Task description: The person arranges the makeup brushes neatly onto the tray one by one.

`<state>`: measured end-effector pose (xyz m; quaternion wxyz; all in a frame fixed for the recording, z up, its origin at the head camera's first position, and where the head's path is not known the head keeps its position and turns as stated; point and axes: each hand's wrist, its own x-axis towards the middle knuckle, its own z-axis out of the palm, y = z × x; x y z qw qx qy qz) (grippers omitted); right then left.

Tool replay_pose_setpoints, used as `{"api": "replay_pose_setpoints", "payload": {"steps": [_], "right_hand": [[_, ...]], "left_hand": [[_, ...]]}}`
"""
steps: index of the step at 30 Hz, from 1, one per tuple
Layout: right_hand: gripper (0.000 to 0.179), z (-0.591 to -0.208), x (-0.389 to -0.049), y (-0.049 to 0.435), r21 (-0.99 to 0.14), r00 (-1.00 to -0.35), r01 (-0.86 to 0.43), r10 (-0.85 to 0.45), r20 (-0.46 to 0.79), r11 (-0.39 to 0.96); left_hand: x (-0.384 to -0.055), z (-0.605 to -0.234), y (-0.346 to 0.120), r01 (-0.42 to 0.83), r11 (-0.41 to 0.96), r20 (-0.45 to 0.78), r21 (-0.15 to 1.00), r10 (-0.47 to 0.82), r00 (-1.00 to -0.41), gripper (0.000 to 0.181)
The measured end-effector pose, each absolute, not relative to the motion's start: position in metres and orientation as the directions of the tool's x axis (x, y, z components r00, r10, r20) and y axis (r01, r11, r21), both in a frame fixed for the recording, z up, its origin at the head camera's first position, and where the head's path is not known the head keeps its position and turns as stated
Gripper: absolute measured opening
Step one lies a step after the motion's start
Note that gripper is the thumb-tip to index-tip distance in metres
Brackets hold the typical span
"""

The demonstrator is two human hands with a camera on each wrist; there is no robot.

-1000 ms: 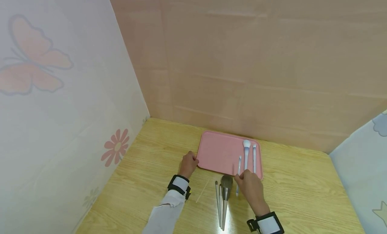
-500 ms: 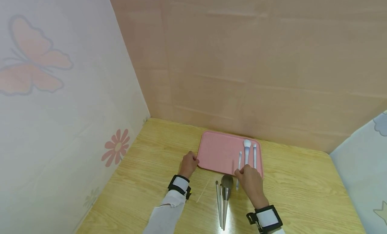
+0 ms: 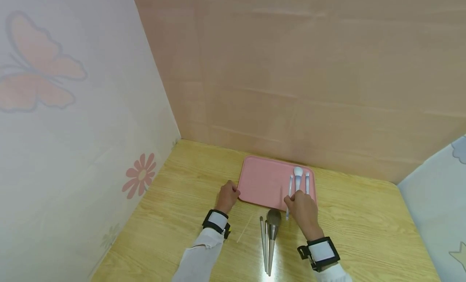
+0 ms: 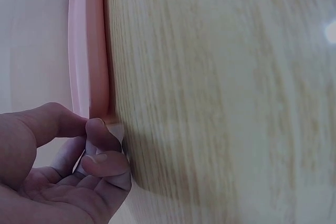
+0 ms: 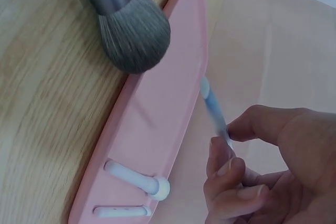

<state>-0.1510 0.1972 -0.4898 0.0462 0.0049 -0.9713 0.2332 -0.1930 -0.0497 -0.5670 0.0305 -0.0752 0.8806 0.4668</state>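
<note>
My left hand (image 3: pixel 227 197) pinches the near left corner of a pink tray (image 3: pixel 260 181) between thumb and fingers. Over the tray's right part, my right hand (image 3: pixel 305 212) holds a slim white-and-blue makeup brush (image 5: pixel 212 109) between thumb and fingertips, tilted and above the tray floor. To its right lie a fluffy white makeup brush (image 3: pixel 298 172) and a slim white makeup brush (image 3: pixel 307 185), side by side in the tray. In the head view my right hand hides their lower ends.
Just in front of the tray, a large grey-bristled makeup brush (image 3: pixel 274 219) lies on the wooden table (image 3: pixel 364 217) beside slimmer brushes (image 3: pixel 263 241). A thin pale stick-like line (image 3: pixel 244 229) shows near the left wrist. Walls (image 3: pixel 291 92) bound the table at the back and sides.
My right hand has moved away from me, carrying the slim brush farther over the tray. My left hand stays at the tray corner.
</note>
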Motion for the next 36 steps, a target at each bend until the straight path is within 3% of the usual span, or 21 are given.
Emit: {"api": "replay_pose_setpoints", "payload": {"steps": [9, 36], "right_hand": [[0.045, -0.491, -0.166, 0.196, -0.447, -0.999, 0.030, 0.044, 0.021, 0.894], [0.044, -0.502, -0.198, 0.197, -0.391, -0.999, -0.002, 0.016, 0.041, 0.920]], "left_hand": [[-0.193, -0.568, -0.050, -0.157, 0.547, -0.123, 0.822, -0.098, -0.988, 0.009], [-0.190, -0.566, -0.052, -0.159, 0.552, -0.123, 0.819, -0.102, -0.987, 0.009]]}}
